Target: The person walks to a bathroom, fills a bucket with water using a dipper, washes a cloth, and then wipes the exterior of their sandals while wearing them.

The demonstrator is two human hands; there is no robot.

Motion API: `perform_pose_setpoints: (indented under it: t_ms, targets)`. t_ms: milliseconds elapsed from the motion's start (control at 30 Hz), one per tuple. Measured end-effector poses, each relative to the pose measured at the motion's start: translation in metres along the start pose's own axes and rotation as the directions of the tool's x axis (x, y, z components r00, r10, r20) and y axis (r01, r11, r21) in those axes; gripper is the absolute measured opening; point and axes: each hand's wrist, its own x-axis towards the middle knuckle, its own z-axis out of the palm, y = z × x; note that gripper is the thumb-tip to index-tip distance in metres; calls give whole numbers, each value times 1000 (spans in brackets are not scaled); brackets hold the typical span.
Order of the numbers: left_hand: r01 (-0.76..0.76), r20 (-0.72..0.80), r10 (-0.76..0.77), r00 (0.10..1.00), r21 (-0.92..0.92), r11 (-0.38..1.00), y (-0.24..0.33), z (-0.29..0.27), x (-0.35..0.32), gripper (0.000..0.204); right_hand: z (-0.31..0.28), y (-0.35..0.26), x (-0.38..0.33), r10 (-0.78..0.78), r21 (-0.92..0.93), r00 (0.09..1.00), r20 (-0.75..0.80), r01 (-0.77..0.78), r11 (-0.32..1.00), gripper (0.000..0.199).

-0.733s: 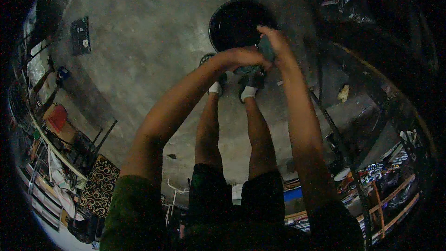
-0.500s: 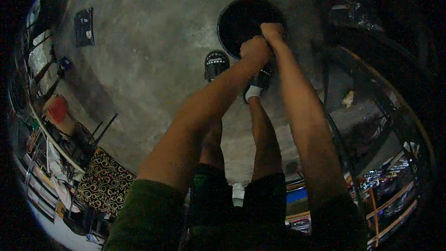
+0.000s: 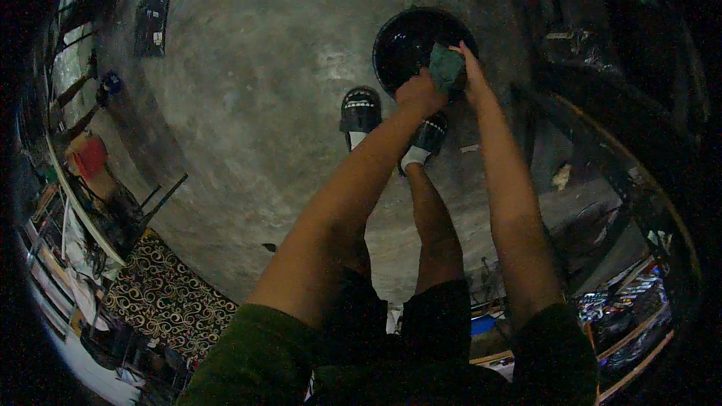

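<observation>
A small dark green cloth (image 3: 447, 66) is spread between my two hands, over the near right part of a round black basin (image 3: 398, 49). My left hand (image 3: 423, 92) is closed on the cloth's lower left side, knuckles up. At its right edge, my right hand (image 3: 474, 74) pinches the cloth, with the fingers fairly straight and pointing away from me. The basin rests on the floor just beyond my feet, and its inside is dark and glossy. What it holds cannot be made out.
My feet, in black slippers (image 3: 361, 109) with a white toothed pattern, stand on the grey concrete floor (image 3: 248, 98). A patterned black-and-gold surface (image 3: 169, 293) lies at the lower left. A dark flat panel (image 3: 152, 26) is at the far left. Dark framework (image 3: 602, 135) runs along the right.
My hands have moved apart from two fists held close together, and the green cloth now shows open between them. The view has shifted slightly, so the basin appears farther right.
</observation>
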Motion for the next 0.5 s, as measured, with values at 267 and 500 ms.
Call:
perform_pose_setpoints:
  t_ms: [267, 500]
  targets:
    - [-418, -345, 265, 900, -520, 745, -61, -46, -81, 56, 73, -35, -116, -302, -5, 947, 109, 304, 953, 66]
    - [-62, -220, -234, 947, -840, 539, -146, -138, -278, 62, -47, -37, -187, -134, 162, 968, 214, 100, 982, 52]
